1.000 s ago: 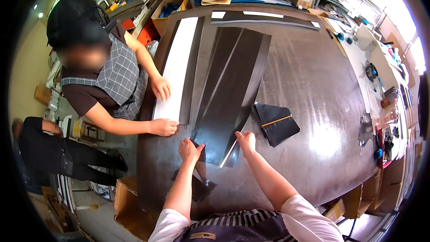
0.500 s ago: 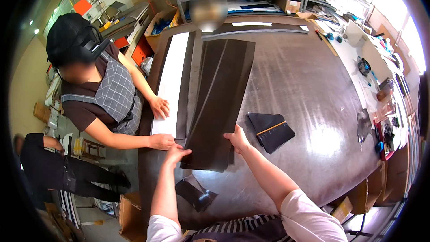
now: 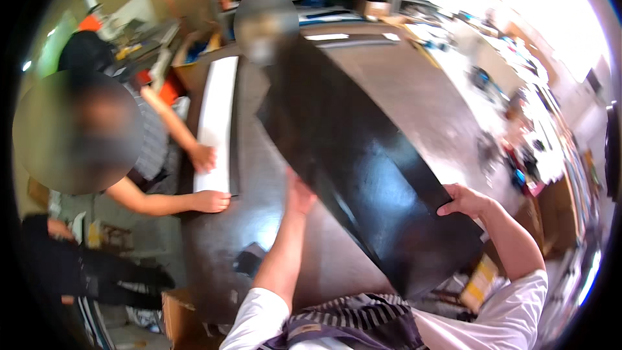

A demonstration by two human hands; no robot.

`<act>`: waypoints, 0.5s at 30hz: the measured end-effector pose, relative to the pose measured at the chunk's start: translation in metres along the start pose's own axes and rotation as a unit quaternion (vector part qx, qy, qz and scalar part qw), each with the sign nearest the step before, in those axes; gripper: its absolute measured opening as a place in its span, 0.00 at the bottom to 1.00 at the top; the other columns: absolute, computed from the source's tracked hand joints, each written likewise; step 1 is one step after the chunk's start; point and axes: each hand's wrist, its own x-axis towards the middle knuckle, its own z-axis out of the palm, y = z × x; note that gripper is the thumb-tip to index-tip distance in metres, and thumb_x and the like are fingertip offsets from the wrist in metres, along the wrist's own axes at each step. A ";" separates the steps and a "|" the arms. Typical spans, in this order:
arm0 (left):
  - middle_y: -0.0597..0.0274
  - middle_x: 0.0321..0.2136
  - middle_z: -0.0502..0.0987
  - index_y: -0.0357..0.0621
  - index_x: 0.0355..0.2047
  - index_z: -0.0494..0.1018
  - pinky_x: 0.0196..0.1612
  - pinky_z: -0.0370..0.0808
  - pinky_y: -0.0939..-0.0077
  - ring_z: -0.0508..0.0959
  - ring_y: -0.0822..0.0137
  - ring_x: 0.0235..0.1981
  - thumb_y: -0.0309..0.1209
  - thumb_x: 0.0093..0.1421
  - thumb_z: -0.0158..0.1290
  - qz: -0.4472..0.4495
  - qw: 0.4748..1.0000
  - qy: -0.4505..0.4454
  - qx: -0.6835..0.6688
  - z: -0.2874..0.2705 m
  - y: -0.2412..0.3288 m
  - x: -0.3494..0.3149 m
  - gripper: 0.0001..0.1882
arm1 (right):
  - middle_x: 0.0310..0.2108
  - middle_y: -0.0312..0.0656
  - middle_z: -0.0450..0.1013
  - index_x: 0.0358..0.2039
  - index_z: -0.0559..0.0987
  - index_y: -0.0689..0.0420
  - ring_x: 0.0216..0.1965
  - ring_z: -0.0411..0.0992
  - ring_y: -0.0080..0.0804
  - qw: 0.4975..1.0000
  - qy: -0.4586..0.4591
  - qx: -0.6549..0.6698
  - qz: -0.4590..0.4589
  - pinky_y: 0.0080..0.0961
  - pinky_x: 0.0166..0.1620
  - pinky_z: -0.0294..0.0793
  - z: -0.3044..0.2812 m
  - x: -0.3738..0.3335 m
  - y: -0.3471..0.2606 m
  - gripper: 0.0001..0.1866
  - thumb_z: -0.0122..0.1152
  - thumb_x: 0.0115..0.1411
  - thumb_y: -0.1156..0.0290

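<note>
Now the hands [image 3: 463,201] have swung the black sheet [image 3: 363,155] rightward.

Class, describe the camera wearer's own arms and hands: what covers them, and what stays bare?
Short, plain white sleeves cover the upper arms. Both forearms are bare, and neither the left hand nor the right hand wears a glove. No watch shows; blur hides finer details.

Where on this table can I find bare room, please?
Bare tabletop shows between the large black sheet and the crowded clutter at right; a narrower patch lies left of the sheet, toward the white strip. The sheet hides the middle.
</note>
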 end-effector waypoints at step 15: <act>0.57 0.50 0.75 0.43 0.51 0.69 0.58 0.69 0.56 0.73 0.56 0.53 0.35 0.62 0.52 0.057 0.880 0.452 0.137 0.127 -0.193 -0.182 0.18 | 0.31 0.49 0.76 0.32 0.81 0.53 0.38 0.74 0.50 0.778 0.195 -0.596 0.040 0.40 0.42 0.73 -0.235 -0.044 0.196 0.14 0.59 0.43 0.77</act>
